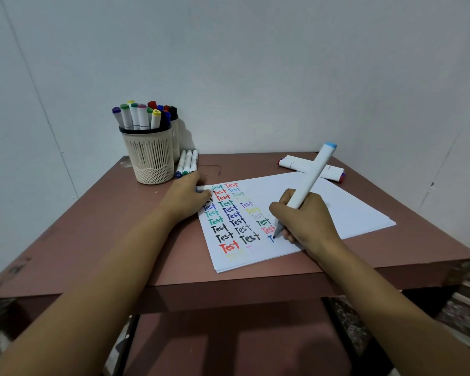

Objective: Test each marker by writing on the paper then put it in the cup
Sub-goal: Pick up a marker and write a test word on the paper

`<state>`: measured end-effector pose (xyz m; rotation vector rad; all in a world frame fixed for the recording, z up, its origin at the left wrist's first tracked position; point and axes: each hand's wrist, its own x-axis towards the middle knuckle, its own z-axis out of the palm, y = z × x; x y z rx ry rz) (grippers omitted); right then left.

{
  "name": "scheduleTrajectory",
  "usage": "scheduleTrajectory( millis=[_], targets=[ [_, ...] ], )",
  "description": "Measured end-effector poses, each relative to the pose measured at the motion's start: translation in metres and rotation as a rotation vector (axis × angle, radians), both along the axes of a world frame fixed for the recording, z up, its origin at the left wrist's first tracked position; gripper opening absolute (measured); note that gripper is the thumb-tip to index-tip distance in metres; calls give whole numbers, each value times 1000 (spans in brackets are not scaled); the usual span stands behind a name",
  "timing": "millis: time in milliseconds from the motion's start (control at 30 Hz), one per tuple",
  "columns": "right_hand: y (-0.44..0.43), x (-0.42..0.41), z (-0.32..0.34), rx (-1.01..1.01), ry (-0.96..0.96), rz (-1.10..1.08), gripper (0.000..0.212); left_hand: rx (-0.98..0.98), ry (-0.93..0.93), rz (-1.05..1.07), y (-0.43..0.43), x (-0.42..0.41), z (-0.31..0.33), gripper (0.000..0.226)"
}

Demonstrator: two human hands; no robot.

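marker [311,176] gripped in right hand [307,221], tip on paper [350,207]; left hand [186,198] holds white cap [203,188].

Reddish-brown table [92,226] — paper stack [337,207], slotted cup [149,156] of markers [139,115], three loose markers [187,162] beside it, capped markers [293,163] far right.

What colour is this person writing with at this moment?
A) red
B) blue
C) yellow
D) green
B: the marker gripped in the right hand has its tip on the paper beside a fresh blue T, and its top end is light blue; the left hand holds what looks like the marker cap.
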<state>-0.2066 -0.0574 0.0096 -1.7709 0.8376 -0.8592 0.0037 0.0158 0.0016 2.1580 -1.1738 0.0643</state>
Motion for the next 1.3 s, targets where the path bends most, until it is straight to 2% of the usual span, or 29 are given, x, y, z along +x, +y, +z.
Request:
scheduleTrajectory(
  millis=[133,700,1000,1300],
  targets=[
    [-1,0,-1,-57,14,-26,24,2,2,-6,0,0,0,28],
    [-1,0,-2,-69,-15,-55,22,5,-17,-3,0,-1,0,28],
    [-2,-1,-1,-108,4,-54,27,11,-9,-7,0,0,1,28],
    [-2,-2,-2,-68,-49,-90,15,9,-19,-9,-1,-1,1,30]
  ],
)
